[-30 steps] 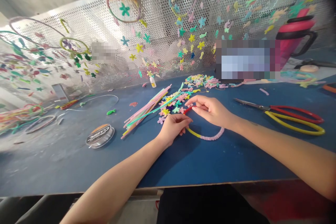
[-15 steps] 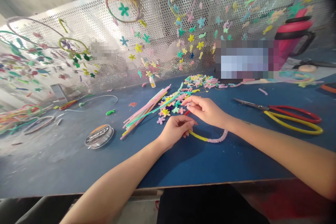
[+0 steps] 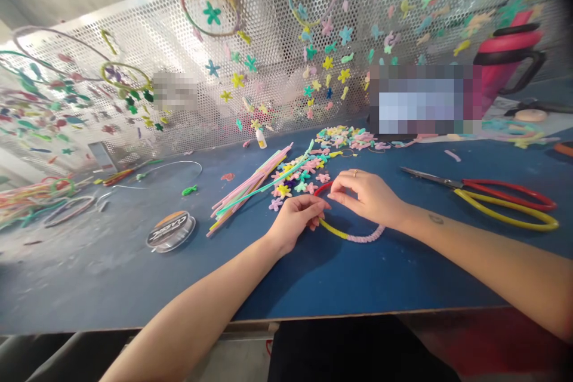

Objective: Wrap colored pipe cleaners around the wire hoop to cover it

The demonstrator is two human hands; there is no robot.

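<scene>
A hoop [image 3: 364, 239] rests low over the table; it shows a bare red stretch, a fuzzy yellow wrapped stretch and a fuzzy lilac one. Its left side is pinched between the thumb and fingers of my left hand [image 3: 298, 218], near the end of the yellow wrapping. My right hand [image 3: 369, 194], ring on one finger, is curled over the far side of the hoop. Its thumb and index fingertips are close together beside the red part; whatever they hold is too small to make out. Several fuzzy pastel flowers [image 3: 283, 191] lie just beyond my hands.
Left of the flowers lies a bundle of pipe cleaners [image 3: 250, 182], with a spool of clear line [image 3: 171, 231] nearer me. Scissors [image 3: 456, 185] with red and yellow handles lie to the right. A perforated metal panel [image 3: 277, 54] hung with fuzzy shapes and a pink tumbler [image 3: 508, 62] stand behind.
My right hand has drawn back from the flowers, right and slightly toward me, showing more of the red stretch. My left hand keeps its pinch on the hoop, shifted slightly left.
</scene>
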